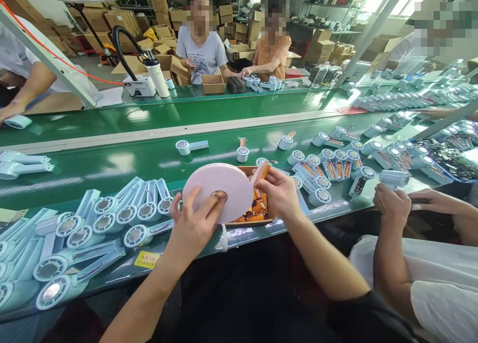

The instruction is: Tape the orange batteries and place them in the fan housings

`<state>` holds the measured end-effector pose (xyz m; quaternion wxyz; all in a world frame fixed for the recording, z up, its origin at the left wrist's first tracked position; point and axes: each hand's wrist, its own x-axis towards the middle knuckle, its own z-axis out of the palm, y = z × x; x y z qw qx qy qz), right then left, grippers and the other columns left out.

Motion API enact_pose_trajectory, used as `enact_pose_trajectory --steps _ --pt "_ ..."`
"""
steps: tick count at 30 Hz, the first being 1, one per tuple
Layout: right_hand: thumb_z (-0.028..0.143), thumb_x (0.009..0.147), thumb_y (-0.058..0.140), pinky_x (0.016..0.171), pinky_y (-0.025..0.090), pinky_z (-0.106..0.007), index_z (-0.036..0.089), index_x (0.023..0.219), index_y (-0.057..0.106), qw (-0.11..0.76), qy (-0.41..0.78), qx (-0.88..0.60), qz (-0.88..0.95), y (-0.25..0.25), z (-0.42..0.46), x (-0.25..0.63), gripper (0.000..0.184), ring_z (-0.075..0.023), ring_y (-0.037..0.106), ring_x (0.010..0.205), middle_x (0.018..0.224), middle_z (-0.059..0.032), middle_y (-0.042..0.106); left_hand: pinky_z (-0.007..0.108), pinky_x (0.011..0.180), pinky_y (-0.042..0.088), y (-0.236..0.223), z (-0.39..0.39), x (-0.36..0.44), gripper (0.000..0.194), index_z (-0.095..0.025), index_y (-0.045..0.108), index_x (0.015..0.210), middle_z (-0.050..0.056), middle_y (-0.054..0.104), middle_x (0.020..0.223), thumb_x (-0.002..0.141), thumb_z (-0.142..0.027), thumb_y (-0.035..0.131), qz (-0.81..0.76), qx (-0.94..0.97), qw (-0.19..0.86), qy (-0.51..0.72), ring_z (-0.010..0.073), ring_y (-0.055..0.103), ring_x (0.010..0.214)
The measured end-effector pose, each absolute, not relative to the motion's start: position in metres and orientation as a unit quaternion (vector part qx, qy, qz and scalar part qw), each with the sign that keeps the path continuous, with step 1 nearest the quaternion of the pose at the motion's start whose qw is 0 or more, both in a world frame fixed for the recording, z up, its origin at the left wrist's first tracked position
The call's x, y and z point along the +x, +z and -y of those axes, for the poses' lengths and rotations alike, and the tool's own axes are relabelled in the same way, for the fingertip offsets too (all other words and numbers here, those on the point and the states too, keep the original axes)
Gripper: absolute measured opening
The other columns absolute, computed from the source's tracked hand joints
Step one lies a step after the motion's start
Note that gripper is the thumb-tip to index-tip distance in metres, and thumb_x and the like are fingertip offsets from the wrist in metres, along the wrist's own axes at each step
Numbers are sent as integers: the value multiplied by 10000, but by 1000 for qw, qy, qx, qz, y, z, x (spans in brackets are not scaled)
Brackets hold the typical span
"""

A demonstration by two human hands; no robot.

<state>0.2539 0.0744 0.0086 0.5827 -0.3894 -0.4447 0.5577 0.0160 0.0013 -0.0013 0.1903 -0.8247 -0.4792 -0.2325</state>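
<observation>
My left hand (192,221) grips a large flat pink-white tape roll (218,188), with fingers round its lower edge and a fingertip at its centre hole. My right hand (278,191) pinches an orange cylindrical battery (263,171) against the roll's right edge. Under the roll sits a shallow cardboard tray (257,222) with several more orange batteries (257,209), at the near edge of the green conveyor belt (149,159).
Several pale-blue handheld fan housings (93,223) lie piled at the left, more fan parts (336,164) at the right. A co-worker's hands (392,201) work on my right. Two people sit across the belt near a small carton (213,83) and a white dispenser (140,84).
</observation>
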Motion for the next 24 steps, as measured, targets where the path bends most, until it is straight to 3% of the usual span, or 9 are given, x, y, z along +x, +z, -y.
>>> enact_pose_trajectory --steps 3,7,10,17,24 --pt "387 749 916 908 668 -374 241 1108 803 703 516 -386 301 -18 -56 237 404 -238 800 1026 1130 -56 839 610 1255 199 -19 12 34 538 -244 717 1376 67 803 1171 850 -288 820 481 -822 158 -260 395 516 1360" --pt "306 655 974 809 674 -293 222 963 823 733 495 -370 283 -10 -81 267 353 -185 794 872 975 -23 839 531 1252 252 -26 25 44 526 -194 739 1325 80 803 1096 829 -331 846 458 -841 118 -264 361 573 1283" --pt "328 680 970 789 660 -230 247 941 816 785 441 -332 280 10 -112 295 314 -139 782 884 975 12 827 541 1255 251 -13 10 37 564 -187 715 1362 90 800 1101 826 -313 839 449 -841 134 -270 373 565 1324" --pt "341 735 952 866 653 -281 276 1106 759 781 432 -314 323 16 -104 278 423 -174 778 1038 1082 -16 827 559 1249 237 9 -28 33 581 -229 692 1387 75 783 1268 824 -260 835 407 -874 142 -225 368 557 1388" --pt "342 692 975 841 662 -339 284 1067 608 754 458 -327 337 13 -73 258 528 -196 792 959 1045 2 826 558 1282 202 6 -20 37 580 -249 664 1433 60 784 1285 867 -231 788 391 -879 142 -233 340 570 1386"
